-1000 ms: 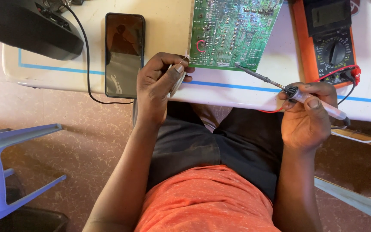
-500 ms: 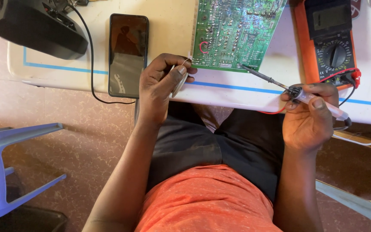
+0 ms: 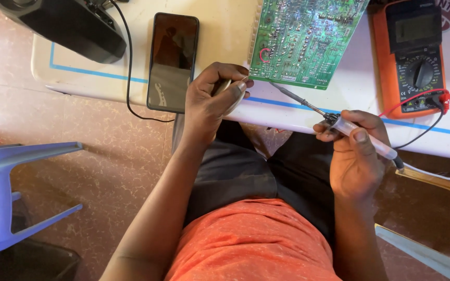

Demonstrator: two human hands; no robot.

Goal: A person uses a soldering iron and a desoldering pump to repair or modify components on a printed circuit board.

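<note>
Looking from the left side of the room: a blue plastic chair (image 3: 11, 198) stands on the brown floor. Up on the white table (image 3: 225, 41) w/ a blue line near its edge sits a big black box-like thing (image 3: 63, 23), and a thin black cord (image 3: 128, 78) hangs off the table just beside it. Next comes a dark phone (image 3: 173, 61), lying flat, screen off.

Right beside the phone is the person's left hand (image 3: 212, 99). Its fingers are curled shut round a small thin bit held at the fingertips (image 3: 240, 87); it's too small to tell what it is. That hand touches the bottom left corner of the green circuit board (image 3: 305, 39), which lies on the table w/ its solder side up.

Below, the person sits in dark trousers and an orange shirt (image 3: 256, 242).

The right hand (image 3: 358, 156) is closed tight round the soldering iron (image 3: 339, 122), thumb pressed on top. The iron's metal tip points up-left and ends right at the bottom edge of the board, near the table edge.

Far right sits 1 orange meter (image 3: 412, 57) w/ a round dial, and red & black leads (image 3: 417, 101) loop out from its lower corner.
</note>
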